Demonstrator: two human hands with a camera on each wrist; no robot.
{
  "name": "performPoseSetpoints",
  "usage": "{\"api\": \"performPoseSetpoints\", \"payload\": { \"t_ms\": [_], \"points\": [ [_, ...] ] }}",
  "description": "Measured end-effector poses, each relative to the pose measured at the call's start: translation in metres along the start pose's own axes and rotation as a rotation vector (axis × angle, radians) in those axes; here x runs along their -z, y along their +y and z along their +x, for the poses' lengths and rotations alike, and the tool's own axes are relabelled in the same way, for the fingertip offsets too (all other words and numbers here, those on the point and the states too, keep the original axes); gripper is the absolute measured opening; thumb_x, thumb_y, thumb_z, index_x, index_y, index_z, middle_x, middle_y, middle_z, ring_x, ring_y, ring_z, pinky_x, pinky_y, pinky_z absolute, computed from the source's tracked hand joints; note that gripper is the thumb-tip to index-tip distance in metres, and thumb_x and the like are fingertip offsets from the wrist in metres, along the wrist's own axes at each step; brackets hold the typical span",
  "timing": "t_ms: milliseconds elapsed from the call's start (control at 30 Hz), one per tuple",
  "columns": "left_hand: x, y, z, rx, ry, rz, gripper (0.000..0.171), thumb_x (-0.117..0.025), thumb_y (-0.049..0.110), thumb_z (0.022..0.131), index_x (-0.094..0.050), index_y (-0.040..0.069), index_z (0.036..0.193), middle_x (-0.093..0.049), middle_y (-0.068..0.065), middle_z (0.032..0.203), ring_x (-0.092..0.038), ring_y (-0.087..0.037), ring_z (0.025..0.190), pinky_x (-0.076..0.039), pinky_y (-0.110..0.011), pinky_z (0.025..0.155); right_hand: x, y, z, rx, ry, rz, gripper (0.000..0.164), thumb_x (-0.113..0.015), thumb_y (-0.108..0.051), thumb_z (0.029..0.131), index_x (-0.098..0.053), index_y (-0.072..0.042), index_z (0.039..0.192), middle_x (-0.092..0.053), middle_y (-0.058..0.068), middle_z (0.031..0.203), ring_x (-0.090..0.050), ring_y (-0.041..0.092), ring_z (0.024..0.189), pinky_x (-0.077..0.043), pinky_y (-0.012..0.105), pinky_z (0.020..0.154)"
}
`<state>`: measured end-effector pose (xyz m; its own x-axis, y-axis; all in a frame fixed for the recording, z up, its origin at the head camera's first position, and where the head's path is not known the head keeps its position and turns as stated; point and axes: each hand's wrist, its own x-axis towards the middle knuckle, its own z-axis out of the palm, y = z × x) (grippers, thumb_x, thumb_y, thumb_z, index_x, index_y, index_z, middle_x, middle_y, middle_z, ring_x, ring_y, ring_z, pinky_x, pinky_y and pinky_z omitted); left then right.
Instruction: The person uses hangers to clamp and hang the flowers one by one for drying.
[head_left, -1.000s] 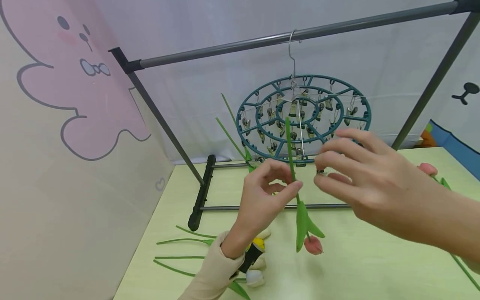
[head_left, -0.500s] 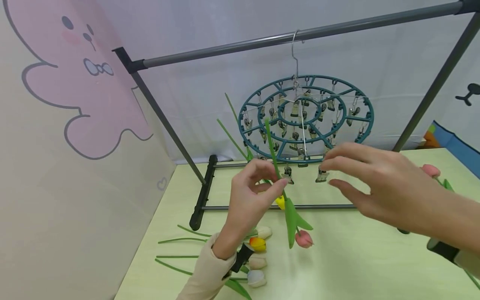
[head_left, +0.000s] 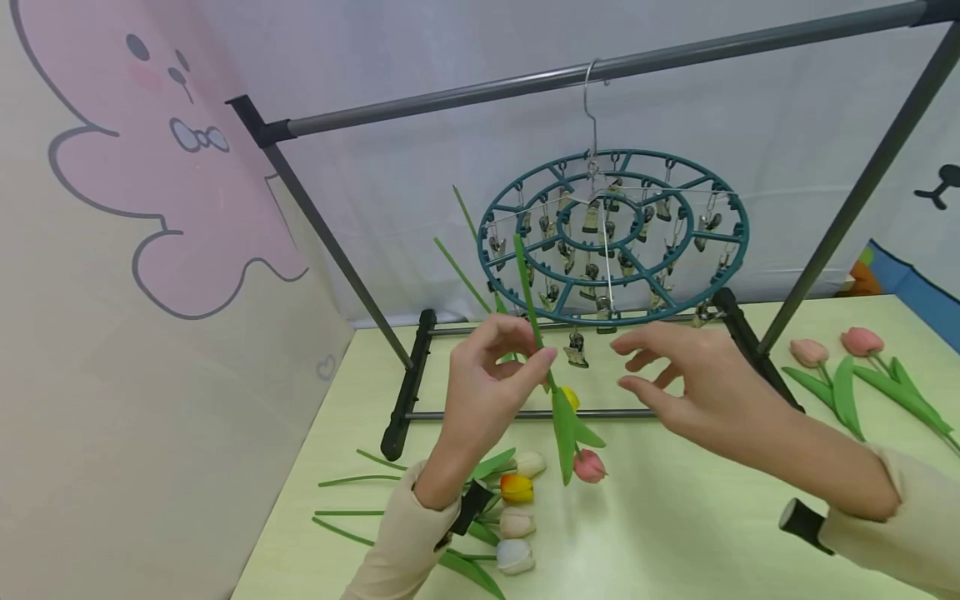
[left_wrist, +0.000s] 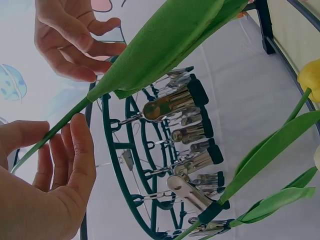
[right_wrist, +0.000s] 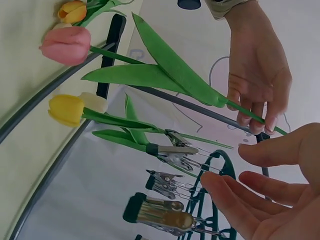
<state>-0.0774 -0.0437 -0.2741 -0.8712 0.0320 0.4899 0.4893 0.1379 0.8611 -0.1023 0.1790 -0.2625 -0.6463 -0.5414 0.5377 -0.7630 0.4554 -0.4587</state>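
Head down, a pink tulip (head_left: pixel 589 467) hangs from my left hand (head_left: pixel 487 379), whose thumb and fingers pinch its green stem. My right hand (head_left: pixel 693 375) is held apart to the right, thumb and fingers spread with a gap and nothing between them. Between the hands a metal clip (head_left: pixel 576 350) dangles from the round green clip hanger (head_left: pixel 606 321). The right wrist view shows a yellow tulip (right_wrist: pixel 67 110) and a pale one behind it hanging by the hanger's left side. A clip (left_wrist: pixel 192 197) in the left wrist view grips a stem.
The hanger hooks over the grey rack bar (head_left: pixel 465 98); the rack's base bar (head_left: pixel 442 415) crosses the table. Several tulips, including an orange-yellow one (head_left: pixel 517 488) and a white one (head_left: pixel 514 556), lie at front left. Two pink tulips (head_left: pixel 862 342) lie at right.
My left hand has moved left with the pink tulip, toward the hanger's left side. My right hand first drew back right, then came left again, lower than before; its fingers still hold nothing.
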Motion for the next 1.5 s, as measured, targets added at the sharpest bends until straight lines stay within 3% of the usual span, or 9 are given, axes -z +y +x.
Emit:
{"api": "performPoseSetpoints", "payload": {
  "t_ms": [233, 400, 700, 1033, 1300, 1500],
  "points": [
    [0.002, -0.004, 0.000, 0.021, -0.009, -0.017, 0.017, -0.068, 0.002, 0.085, -0.058, 0.000, 0.098, -0.060, -0.012, 0.088, -0.062, -0.021, 0.078, -0.058, -0.037, 0.065, -0.031, 0.010, 0.002, -0.135, 0.020, 0.048, 0.033, -0.075, -0.003, 0.078, -0.063, -0.001, 0.109, -0.067, 0.012, 0.103, -0.068, 0.021, 0.080, -0.056, 0.026, 0.059],
    [0.003, -0.006, 0.000, 0.028, -0.011, -0.015, 0.018, -0.069, 0.002, 0.085, -0.058, 0.001, 0.099, -0.060, -0.013, 0.089, -0.062, -0.021, 0.079, -0.058, -0.036, 0.066, -0.051, 0.013, 0.007, -0.204, 0.053, 0.071, 0.036, -0.074, -0.009, 0.081, -0.060, 0.003, 0.113, -0.065, 0.015, 0.104, -0.067, 0.020, 0.074, -0.056, 0.029, 0.057],
    [0.005, -0.011, -0.001, 0.036, -0.007, -0.026, 0.017, -0.067, 0.002, 0.086, -0.058, 0.000, 0.100, -0.058, -0.012, 0.090, -0.061, -0.022, 0.080, -0.058, -0.037, 0.067, -0.077, 0.022, 0.025, -0.285, 0.134, 0.122, 0.031, -0.073, -0.023, 0.085, -0.064, -0.004, 0.108, -0.065, 0.011, 0.093, -0.063, 0.017, 0.066, -0.053, 0.025, 0.053],
    [0.011, -0.014, -0.001, 0.040, 0.002, -0.033, 0.017, -0.067, 0.001, 0.086, -0.057, -0.002, 0.099, -0.058, -0.013, 0.090, -0.062, -0.022, 0.080, -0.058, -0.037, 0.065, -0.080, 0.026, 0.028, -0.279, 0.173, 0.262, 0.023, -0.071, -0.020, 0.086, -0.071, -0.004, 0.102, -0.069, 0.008, 0.090, -0.066, 0.018, 0.075, -0.054, 0.022, 0.057],
    [0.014, -0.017, -0.002, 0.051, 0.013, -0.039, 0.016, -0.068, 0.003, 0.086, -0.058, 0.001, 0.099, -0.058, -0.013, 0.090, -0.061, -0.023, 0.078, -0.058, -0.038, 0.065, -0.083, 0.027, 0.033, -0.263, 0.174, 0.256, 0.023, -0.077, -0.018, 0.081, -0.069, -0.005, 0.098, -0.068, 0.006, 0.084, -0.066, 0.017, 0.074, -0.055, 0.021, 0.058],
    [0.015, -0.018, -0.001, 0.046, 0.019, -0.049, 0.016, -0.068, 0.004, 0.086, -0.058, 0.000, 0.098, -0.058, -0.012, 0.089, -0.061, -0.023, 0.078, -0.058, -0.038, 0.064, -0.081, 0.028, 0.031, -0.281, 0.177, 0.312, 0.027, -0.076, -0.015, 0.081, -0.069, -0.003, 0.103, -0.069, 0.009, 0.088, -0.069, 0.018, 0.076, -0.056, 0.022, 0.063]
  ]
}}
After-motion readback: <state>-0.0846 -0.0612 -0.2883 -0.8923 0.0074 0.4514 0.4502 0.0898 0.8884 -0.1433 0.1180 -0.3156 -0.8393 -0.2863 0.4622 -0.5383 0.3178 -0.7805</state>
